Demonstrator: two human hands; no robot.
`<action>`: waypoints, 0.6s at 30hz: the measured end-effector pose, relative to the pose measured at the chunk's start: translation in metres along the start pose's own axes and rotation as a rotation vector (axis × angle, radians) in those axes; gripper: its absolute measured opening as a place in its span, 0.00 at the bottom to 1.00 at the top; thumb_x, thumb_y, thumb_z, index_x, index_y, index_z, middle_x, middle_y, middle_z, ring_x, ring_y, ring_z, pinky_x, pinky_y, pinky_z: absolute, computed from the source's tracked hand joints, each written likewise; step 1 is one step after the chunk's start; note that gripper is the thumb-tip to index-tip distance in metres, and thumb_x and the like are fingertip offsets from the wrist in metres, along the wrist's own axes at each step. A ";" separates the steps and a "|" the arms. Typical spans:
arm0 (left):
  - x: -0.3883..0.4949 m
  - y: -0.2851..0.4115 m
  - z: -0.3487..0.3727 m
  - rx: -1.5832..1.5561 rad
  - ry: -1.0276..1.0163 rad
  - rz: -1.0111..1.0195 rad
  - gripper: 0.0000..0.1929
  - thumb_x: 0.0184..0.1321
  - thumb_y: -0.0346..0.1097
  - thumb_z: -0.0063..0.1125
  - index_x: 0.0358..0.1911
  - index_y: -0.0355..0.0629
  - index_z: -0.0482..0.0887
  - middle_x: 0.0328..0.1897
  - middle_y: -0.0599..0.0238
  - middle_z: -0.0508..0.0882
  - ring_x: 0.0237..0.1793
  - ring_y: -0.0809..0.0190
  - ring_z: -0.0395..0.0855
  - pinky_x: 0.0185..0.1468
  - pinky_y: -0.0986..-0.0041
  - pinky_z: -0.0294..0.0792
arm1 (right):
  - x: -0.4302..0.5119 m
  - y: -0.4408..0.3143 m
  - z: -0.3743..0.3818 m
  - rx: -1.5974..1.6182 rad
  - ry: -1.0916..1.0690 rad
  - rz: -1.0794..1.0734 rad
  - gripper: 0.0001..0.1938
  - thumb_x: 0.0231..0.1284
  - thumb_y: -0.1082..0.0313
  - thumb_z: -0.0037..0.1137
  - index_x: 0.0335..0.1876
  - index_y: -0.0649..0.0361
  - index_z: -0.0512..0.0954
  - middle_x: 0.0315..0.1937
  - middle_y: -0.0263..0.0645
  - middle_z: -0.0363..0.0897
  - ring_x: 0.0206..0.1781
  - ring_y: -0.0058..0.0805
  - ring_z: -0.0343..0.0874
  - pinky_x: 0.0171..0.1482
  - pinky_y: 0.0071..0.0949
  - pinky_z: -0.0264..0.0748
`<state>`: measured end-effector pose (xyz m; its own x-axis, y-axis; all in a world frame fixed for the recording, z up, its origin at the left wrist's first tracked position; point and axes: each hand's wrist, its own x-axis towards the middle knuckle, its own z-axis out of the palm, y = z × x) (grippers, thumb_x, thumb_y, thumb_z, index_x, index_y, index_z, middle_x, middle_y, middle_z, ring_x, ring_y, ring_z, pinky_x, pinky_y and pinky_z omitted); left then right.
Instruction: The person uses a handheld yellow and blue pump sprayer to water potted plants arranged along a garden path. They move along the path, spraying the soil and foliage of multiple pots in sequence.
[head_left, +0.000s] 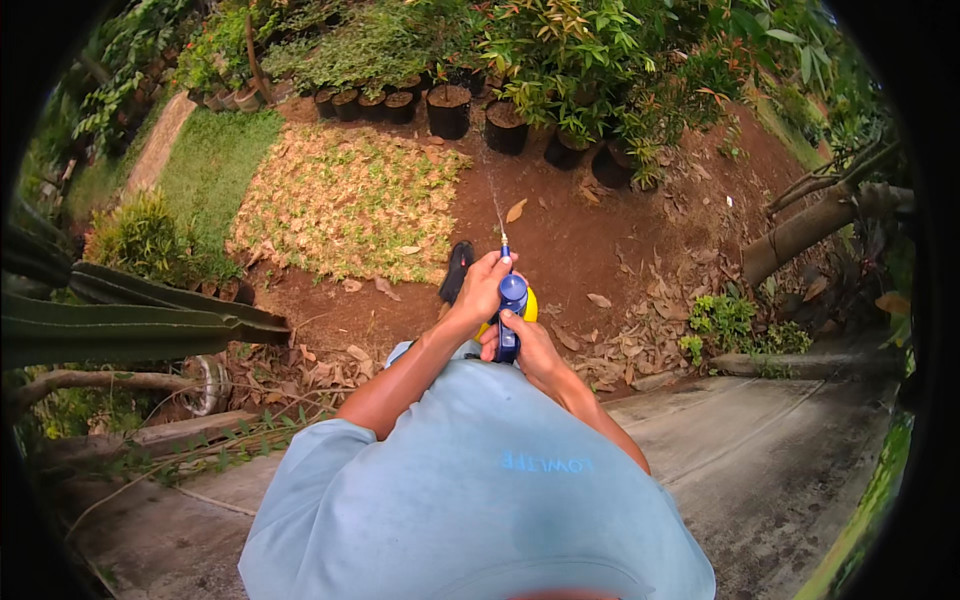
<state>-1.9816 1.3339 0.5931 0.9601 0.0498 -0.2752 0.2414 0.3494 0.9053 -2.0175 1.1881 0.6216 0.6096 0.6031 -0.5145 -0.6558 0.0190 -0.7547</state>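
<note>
Both hands hold a pump sprayer with a blue head and a yellow tank, close in front of my body. My left hand wraps its blue front part, just behind the brass nozzle. Around the rear handle my right hand is closed, thumb on top. A thin water jet leaves the nozzle and runs away from me towards the potted plants. Most of the yellow tank is hidden under the head and hands.
Black plant pots with leafy shrubs line the far side. Dry, patchy turf lies front left beside green grass. A cactus juts in from the left, a tree trunk from the right. Concrete paving spreads behind my feet.
</note>
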 end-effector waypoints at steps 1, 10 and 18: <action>0.001 0.000 0.002 0.045 0.015 0.008 0.17 0.76 0.43 0.45 0.58 0.38 0.74 0.35 0.64 0.86 0.34 0.71 0.82 0.40 0.79 0.74 | -0.001 -0.001 -0.001 -0.024 0.009 -0.017 0.29 0.77 0.47 0.37 0.38 0.70 0.80 0.31 0.46 0.84 0.35 0.29 0.83 0.46 0.28 0.78; 0.005 -0.006 0.008 0.112 0.104 0.143 0.20 0.76 0.42 0.46 0.62 0.36 0.71 0.35 0.64 0.85 0.32 0.72 0.81 0.37 0.79 0.74 | -0.004 0.003 -0.004 -0.195 0.248 -0.304 0.22 0.78 0.57 0.36 0.70 0.60 0.58 0.42 0.48 0.80 0.38 0.32 0.85 0.33 0.29 0.81; -0.011 -0.014 0.012 0.351 0.139 0.157 0.19 0.75 0.44 0.48 0.60 0.40 0.78 0.39 0.66 0.84 0.39 0.71 0.80 0.43 0.76 0.73 | -0.005 0.008 -0.012 0.117 -0.051 -0.275 0.37 0.76 0.63 0.43 0.80 0.44 0.35 0.53 0.41 0.67 0.35 0.32 0.80 0.27 0.28 0.76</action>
<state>-1.9939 1.3175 0.5876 0.9667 0.2116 -0.1440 0.1499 -0.0118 0.9886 -2.0206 1.1758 0.6139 0.7501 0.6018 -0.2743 -0.5180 0.2768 -0.8093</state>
